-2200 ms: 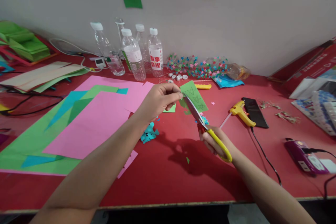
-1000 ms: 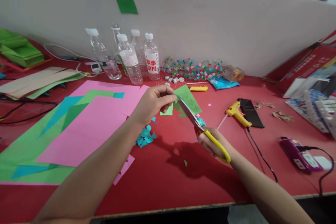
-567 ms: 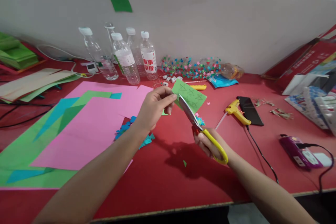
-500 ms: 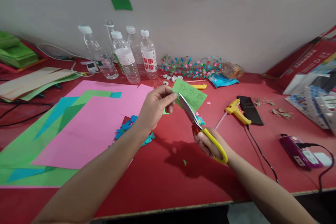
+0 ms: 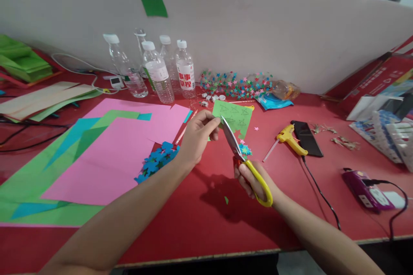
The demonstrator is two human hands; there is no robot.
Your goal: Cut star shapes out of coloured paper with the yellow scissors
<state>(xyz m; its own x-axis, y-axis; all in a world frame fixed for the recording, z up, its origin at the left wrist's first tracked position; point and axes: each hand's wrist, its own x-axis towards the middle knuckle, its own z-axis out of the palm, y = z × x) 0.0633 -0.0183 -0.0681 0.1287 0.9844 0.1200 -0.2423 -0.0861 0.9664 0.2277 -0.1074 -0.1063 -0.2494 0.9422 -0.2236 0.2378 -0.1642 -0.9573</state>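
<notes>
My left hand point(image 5: 200, 134) pinches the lower left edge of a small green paper point(image 5: 238, 114) marked with drawn star outlines. In my right hand point(image 5: 253, 179) are scissors point(image 5: 262, 182) with yellow and red handles, their blades pointing up and left against the paper near my left fingertips. Under and beside the paper lies a small pile of blue and pink stars point(image 5: 245, 150). A heap of blue paper stars point(image 5: 156, 161) rests behind my left forearm, partly covered by it. A tiny green scrap point(image 5: 226, 200) lies on the red table below my hands.
Pink sheets point(image 5: 106, 159) overlap green and blue ones at left. Plastic bottles point(image 5: 158, 73) stand by the wall, beside a star-filled bottle point(image 5: 235, 84). At right are a yellow glue gun point(image 5: 292, 139), a black phone point(image 5: 308, 137) and a purple device point(image 5: 366, 189).
The green paper has turned slightly and tilted in my left hand. The scissors have shifted a little left with my right hand. The camera view has moved slightly.
</notes>
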